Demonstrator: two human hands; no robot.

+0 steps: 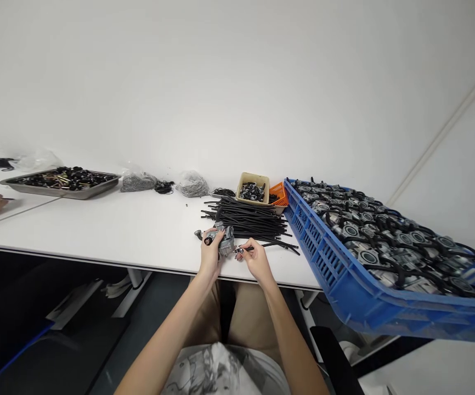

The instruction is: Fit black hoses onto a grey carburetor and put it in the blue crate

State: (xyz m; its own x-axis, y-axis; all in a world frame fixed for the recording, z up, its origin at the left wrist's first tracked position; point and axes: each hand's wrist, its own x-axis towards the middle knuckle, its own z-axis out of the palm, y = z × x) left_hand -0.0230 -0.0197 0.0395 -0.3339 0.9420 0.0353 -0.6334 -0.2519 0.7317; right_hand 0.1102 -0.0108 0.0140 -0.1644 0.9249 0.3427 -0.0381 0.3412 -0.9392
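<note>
Head view: a grey metal carburettor [223, 241] is clasped by the left hand [211, 255] at the front edge of the table [118, 230]. A thin black hose [249, 248] is pinched by the right hand [257, 261] just beside it. A heap of hoses [254, 218] lies behind, and a blue crate [344, 277] overhangs the right edge.

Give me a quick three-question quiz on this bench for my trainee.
1. True or false: the left hand holds a grey metal part.
2. What does the right hand pinch? A) a black tube B) a screwdriver C) a cloth
3. What colour is the crate of metal parts on the right?
Key: 1 true; 2 A; 3 blue.
</note>
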